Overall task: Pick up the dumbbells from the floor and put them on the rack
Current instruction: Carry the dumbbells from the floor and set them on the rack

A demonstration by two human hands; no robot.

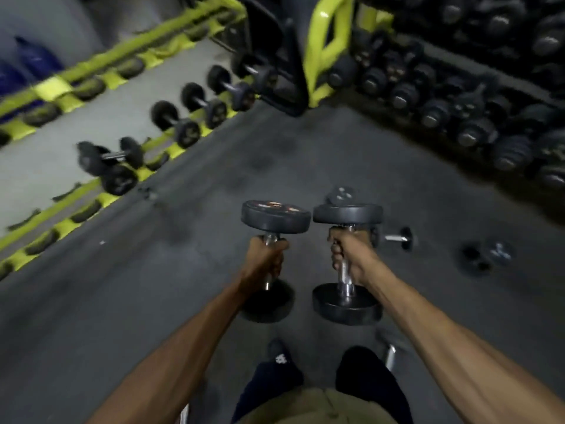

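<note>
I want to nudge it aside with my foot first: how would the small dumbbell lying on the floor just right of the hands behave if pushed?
The small dumbbell lies on its side on round ends, so it would probably roll rather than slide. It looks rigid, with a metal bar, and likely heavy for its size. The floor looks flat, so it should stop soon.

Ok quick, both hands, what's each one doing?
Left hand: closed on left dumbbell.
Right hand: closed on right dumbbell.

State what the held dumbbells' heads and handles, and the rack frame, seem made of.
Dumbbell heads: probably rubber-coated, matte dark grey, no glare. Handles: metal, likely chromed, bright reflections. Rack frame: seemingly painted metal, glossy yellow-green.
</note>
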